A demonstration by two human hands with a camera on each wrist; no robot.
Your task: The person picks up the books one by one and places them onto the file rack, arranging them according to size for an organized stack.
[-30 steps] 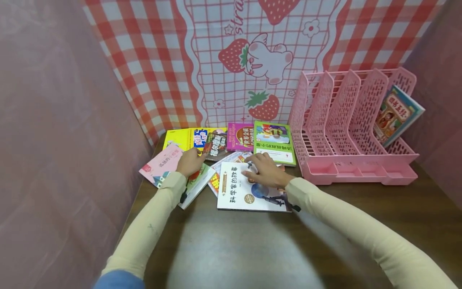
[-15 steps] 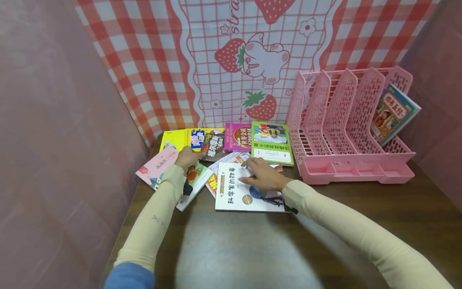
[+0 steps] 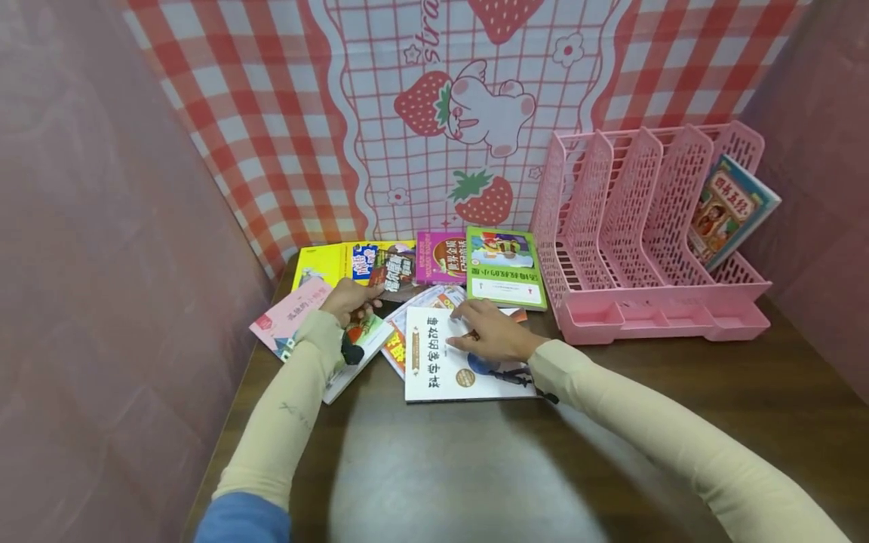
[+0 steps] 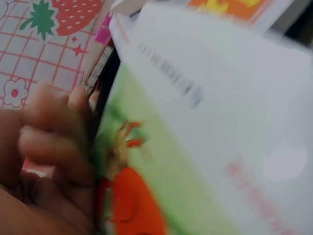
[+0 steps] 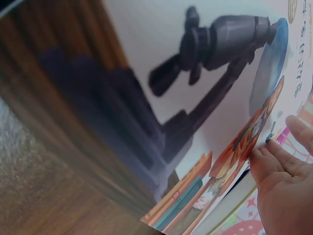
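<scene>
In the head view my left hand [image 3: 349, 300] pinches the lower left corner of a dark brown book [image 3: 399, 273]. Beneath its wrist lies a white and green book [image 3: 356, 366]; this cover fills much of the left wrist view, blurred. A pink book [image 3: 288, 317] lies left of that hand. My right hand [image 3: 492, 330] rests on a white book [image 3: 444, 388] with a telescope picture, its fingers loosely spread over the cover. Part of a colourful book [image 3: 397, 347] shows under the white one. In the right wrist view the fingertips touch the white book's far edge.
Yellow books [image 3: 322, 264], a magenta book [image 3: 440, 256] and a green book [image 3: 505, 268] lie along the checked cloth [image 3: 271, 113]. At right stands a pink file rack [image 3: 665, 305], with one book [image 3: 729, 211] leaning in its rightmost slot. Brown tabletop [image 3: 462, 467] shows in front.
My left fingers have closed on the brown book's corner, and the white and green book has slid slightly towards me. My right hand stays on the white book. The head view has shifted slightly.
</scene>
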